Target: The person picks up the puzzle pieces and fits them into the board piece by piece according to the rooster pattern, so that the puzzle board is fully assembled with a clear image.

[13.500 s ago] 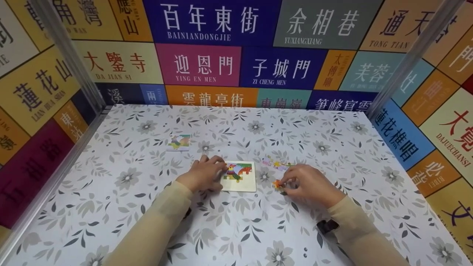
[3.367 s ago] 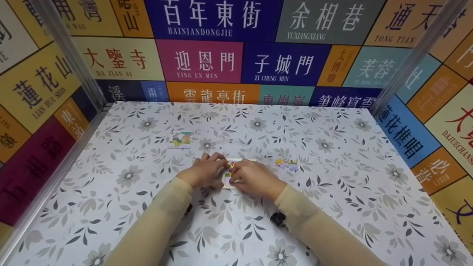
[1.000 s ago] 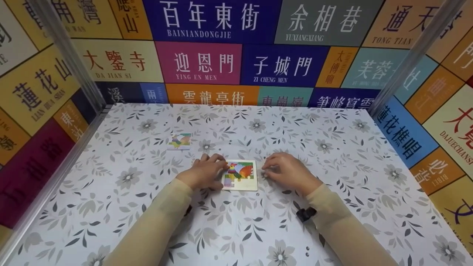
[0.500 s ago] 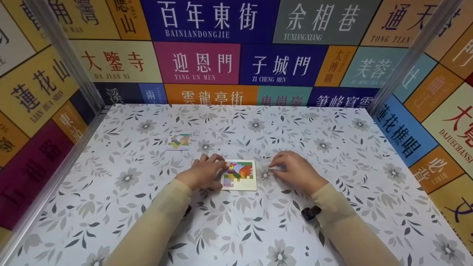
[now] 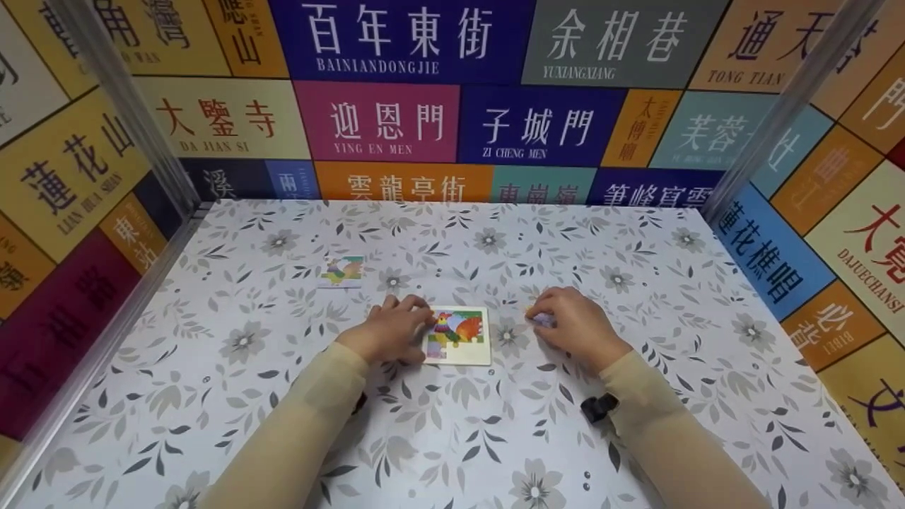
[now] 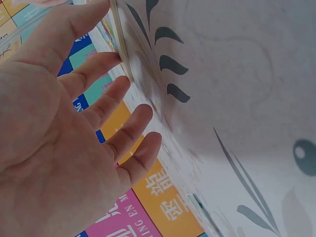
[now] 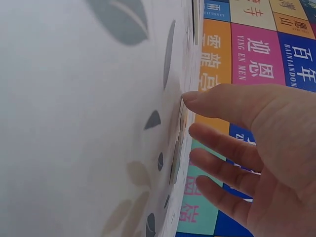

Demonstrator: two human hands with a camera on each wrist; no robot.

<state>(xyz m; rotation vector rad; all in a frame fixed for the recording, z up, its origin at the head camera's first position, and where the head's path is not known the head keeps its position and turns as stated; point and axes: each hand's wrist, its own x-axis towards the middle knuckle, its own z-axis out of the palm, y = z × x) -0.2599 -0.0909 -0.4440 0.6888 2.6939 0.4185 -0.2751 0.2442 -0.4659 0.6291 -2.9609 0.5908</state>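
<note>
Off to the far left, a small picture card (image 5: 343, 271) is lying face up on the flowered tablecloth (image 5: 233, 396), well apart from the hands; judging by its rooster picture, it is serving as the pattern to copy. Moving right, the person's left hand (image 5: 391, 329) is resting against the left edge of the puzzle board (image 5: 458, 336). In the left wrist view its fingers (image 6: 106, 101) are lying nearly straight and slightly spread, their tips touching the board's thin edge (image 6: 120, 37), which looks like a way of keeping the board from sliding on the cloth. The board is sitting flat between the two hands, its rooster picture mostly filled in, with what seems a gap along its lower left.

Further right, just beside the board but not touching it, the right hand (image 5: 569, 326) is lowering its fingertips onto a small loose puzzle piece (image 5: 541, 320) lying flat on the cloth. In the right wrist view the thumb and fingers (image 7: 222, 143) are reaching toward the piece (image 7: 175, 160), loosely extended; whether they are actually pinching it yet I cannot tell.
</note>
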